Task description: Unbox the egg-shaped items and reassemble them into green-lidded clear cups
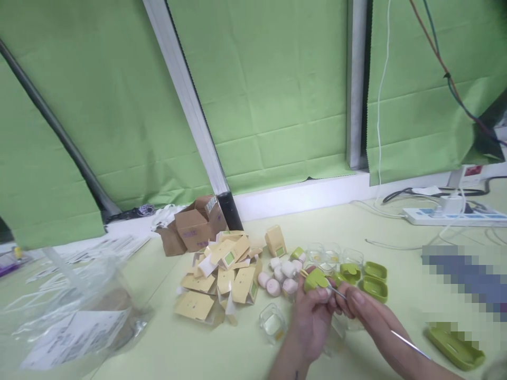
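Observation:
My left hand (312, 316) is closed around a small green lid-shaped piece (316, 279), held up just above the table. My right hand (362, 309) pinches a thin metal rod or wire (407, 342) whose tip meets the green piece. Right behind my hands lie pink and white rounded pieces (279, 277), small clear cups (330, 255) and green trays (374, 279). One clear cup (272, 321) stands to the left of my left wrist.
A heap of tan cardboard packets (222, 274) and an open brown box (198, 224) lie to the left. A clear plastic bag (67, 316) fills the near left. A green lid (455, 345) sits near right; a power strip (451, 215) and cables at far right.

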`<state>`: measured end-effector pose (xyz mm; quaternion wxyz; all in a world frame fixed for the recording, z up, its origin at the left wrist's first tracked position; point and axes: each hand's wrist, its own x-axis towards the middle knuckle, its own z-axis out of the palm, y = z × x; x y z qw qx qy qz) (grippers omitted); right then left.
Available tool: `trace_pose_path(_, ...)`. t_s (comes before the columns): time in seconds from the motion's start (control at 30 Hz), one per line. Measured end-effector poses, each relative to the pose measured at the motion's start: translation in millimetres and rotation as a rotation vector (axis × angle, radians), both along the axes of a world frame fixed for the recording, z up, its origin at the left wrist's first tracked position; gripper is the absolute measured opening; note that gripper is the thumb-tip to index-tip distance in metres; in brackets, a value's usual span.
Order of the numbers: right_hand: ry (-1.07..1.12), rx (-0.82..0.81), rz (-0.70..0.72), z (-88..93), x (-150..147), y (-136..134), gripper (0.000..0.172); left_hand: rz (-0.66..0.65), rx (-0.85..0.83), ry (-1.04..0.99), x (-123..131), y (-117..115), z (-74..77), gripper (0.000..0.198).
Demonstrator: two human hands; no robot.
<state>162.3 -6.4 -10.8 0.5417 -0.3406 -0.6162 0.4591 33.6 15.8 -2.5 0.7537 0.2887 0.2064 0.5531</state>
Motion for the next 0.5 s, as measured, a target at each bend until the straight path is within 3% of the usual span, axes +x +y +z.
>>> trace_pose_path(0.3, 0.317, -0.197, 0.122, -3.6, -0.5, 7.2, 0.037, 0.035, 0.066, 0.124, -2.1, -3.1, 6.2, 0.077)
trace_pose_path(0.4, 0.211, -0.133, -0.026, 6.7, 10.5, 12.0, 0.038, 0.076, 0.106, 0.189, -6.5, -2.3, 12.0, 0.074)
trace_pose_path(0.5, 0.026, 0.013, -0.203, 18.3, 22.1, 18.0, 0.031, 0.073, 0.172, 0.384, -8.9, -2.6, 14.9, 0.074)
